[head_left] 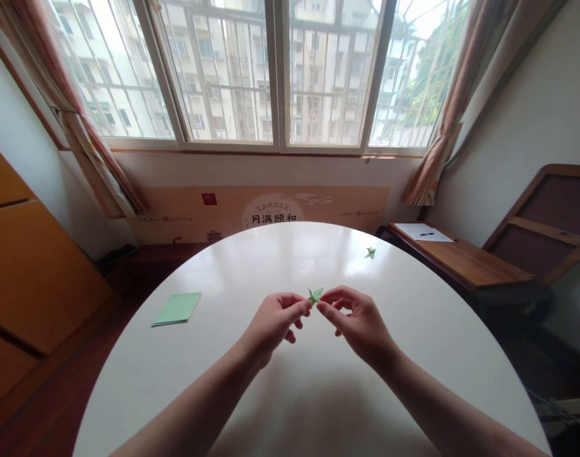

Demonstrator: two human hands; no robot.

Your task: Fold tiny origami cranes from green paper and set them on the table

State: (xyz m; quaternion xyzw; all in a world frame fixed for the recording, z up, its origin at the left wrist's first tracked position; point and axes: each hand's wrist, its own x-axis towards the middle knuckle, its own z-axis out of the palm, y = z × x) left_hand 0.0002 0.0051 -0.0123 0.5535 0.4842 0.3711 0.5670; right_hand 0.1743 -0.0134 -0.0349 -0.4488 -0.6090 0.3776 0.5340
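Observation:
Above the middle of the white round table point(280, 393), a small green origami crane point(315, 295) is held between both hands. My left hand point(280, 320) pinches its left side between thumb and fingers. On the other side, my right hand point(354, 314) grips it with thumb and index fingertip, the remaining fingers curled. The fingertips cover part of the folded paper. A second green origami crane point(370, 252) rests near the table's far right edge. To the left lies a stack of square green paper point(178, 309).
Beyond the table's right edge stands a wooden bench point(452, 254) with a white sheet point(423, 232) and a dark pen on it. A printed banner point(185, 216) hangs below the barred window point(328, 70). An orange-brown cabinet point(42, 273) is at the left.

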